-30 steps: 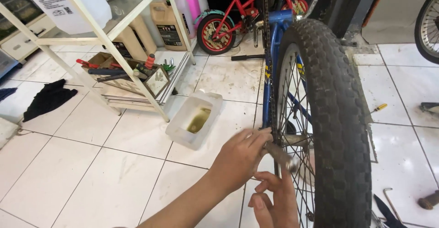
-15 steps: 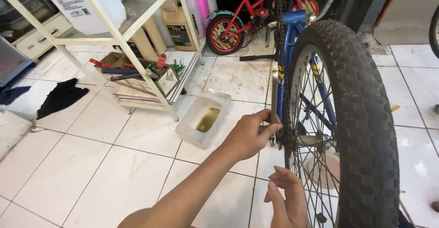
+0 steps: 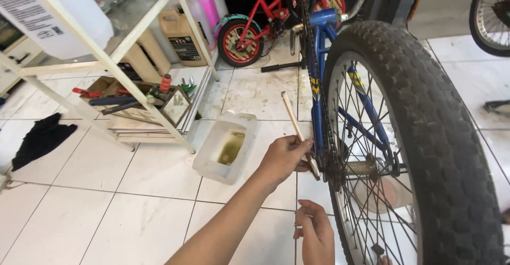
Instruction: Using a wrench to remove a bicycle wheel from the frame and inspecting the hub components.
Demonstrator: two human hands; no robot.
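Observation:
A blue bicycle frame [image 3: 317, 79] stands upright with its knobby rear tyre [image 3: 425, 132] filling the right side. My left hand [image 3: 284, 156] reaches in from the lower left and grips a long flat metal wrench [image 3: 294, 117]. The wrench's lower end sits at the rear axle and sprocket [image 3: 340, 167], and its handle slants up to the left. My right hand [image 3: 314, 233] hovers below, beside the spokes [image 3: 372, 201], fingers loosely apart and holding nothing I can see.
A cut-open white plastic jug with yellowish oil [image 3: 226, 145] lies on the tiled floor left of the wheel. A white shelf frame [image 3: 127, 79] holds a box of tools [image 3: 133, 103]. A black cloth [image 3: 42, 137], a red child's bike [image 3: 255, 26] and another wheel [image 3: 489, 15] stand farther off.
My left hand has slid off the axle along the wrench, whose handle now points up and left. My right hand has dropped lower, away from the axle.

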